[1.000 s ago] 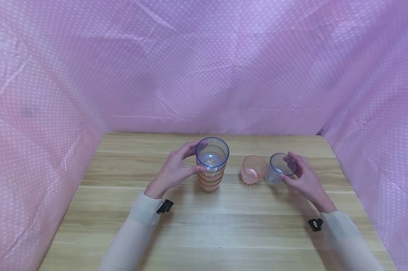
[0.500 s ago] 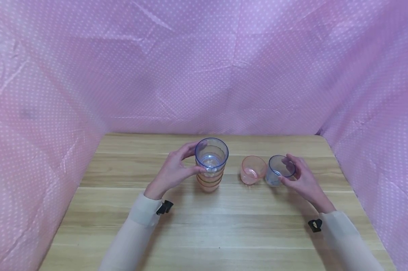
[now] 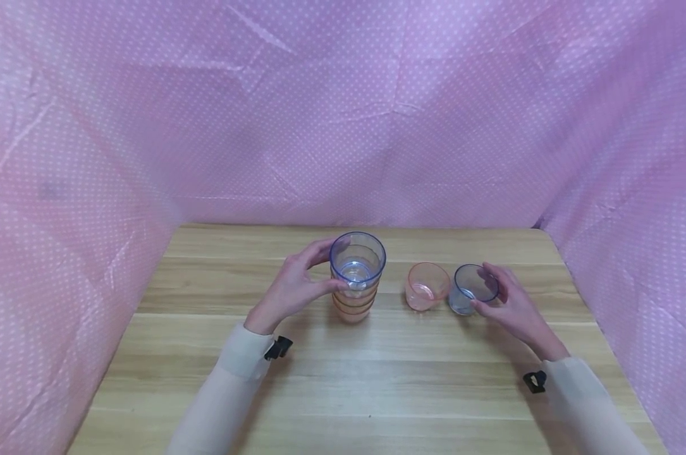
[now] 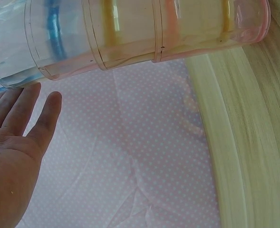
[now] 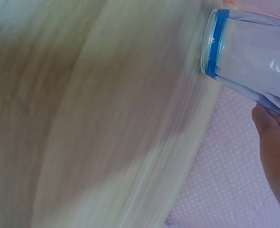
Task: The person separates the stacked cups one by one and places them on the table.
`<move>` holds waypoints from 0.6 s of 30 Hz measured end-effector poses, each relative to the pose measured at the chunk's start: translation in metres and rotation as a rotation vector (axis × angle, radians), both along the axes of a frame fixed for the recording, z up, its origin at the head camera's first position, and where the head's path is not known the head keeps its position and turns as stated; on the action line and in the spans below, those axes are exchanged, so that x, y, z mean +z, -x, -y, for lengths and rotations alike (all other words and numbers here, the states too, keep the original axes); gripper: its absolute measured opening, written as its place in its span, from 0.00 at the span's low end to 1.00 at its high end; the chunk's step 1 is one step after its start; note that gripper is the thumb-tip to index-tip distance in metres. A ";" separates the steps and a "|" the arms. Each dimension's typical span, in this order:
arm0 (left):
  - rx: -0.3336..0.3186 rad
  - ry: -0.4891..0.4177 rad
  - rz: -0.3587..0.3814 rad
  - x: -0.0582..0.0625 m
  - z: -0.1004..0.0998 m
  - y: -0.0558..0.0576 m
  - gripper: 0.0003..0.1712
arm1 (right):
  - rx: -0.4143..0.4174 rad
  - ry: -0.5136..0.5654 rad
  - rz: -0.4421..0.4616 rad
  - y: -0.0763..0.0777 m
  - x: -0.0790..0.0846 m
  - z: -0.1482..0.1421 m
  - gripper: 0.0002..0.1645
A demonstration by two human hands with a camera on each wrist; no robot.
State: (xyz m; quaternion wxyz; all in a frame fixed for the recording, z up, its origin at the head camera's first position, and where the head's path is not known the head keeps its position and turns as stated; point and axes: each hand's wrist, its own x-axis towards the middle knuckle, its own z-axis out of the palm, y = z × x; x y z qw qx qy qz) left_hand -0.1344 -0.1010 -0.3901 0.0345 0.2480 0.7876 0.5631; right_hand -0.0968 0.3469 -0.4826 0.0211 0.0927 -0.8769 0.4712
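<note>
A tall stack of see-through cups (image 3: 354,305) stands upright near the middle of the table. Its top cup has a blue rim, and amber and pink ones sit below. My left hand (image 3: 288,294) grips the top cup's side between thumb and fingers; in the left wrist view the fingers (image 4: 48,114) touch the stack's blue end. To the right, my right hand (image 3: 513,309) holds a clear blue-rimmed cup (image 3: 462,302) by its upper side. Its blue base band (image 5: 217,43) shows in the right wrist view. Close on its left stands a pink cup (image 3: 425,294), upright.
The light wooden table (image 3: 343,392) ends at a straight back edge. Pink polka-dot cloth (image 3: 343,126) hangs behind it and along both sides. Black camera mounts (image 3: 278,347) sit at both wrists.
My right hand has brought the blue-rimmed cup slightly down and toward me in the head view, still beside the pink cup. The left hand and the stack stay in place.
</note>
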 end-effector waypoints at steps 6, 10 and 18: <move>-0.001 -0.006 -0.010 0.000 0.000 0.000 0.44 | 0.014 -0.028 -0.031 0.000 -0.001 -0.002 0.51; -0.006 -0.007 -0.018 0.001 -0.001 0.001 0.44 | 0.021 -0.030 -0.037 -0.001 -0.001 -0.002 0.51; 0.003 -0.003 -0.007 0.001 0.000 -0.001 0.44 | 0.014 -0.056 -0.014 -0.006 0.005 -0.001 0.57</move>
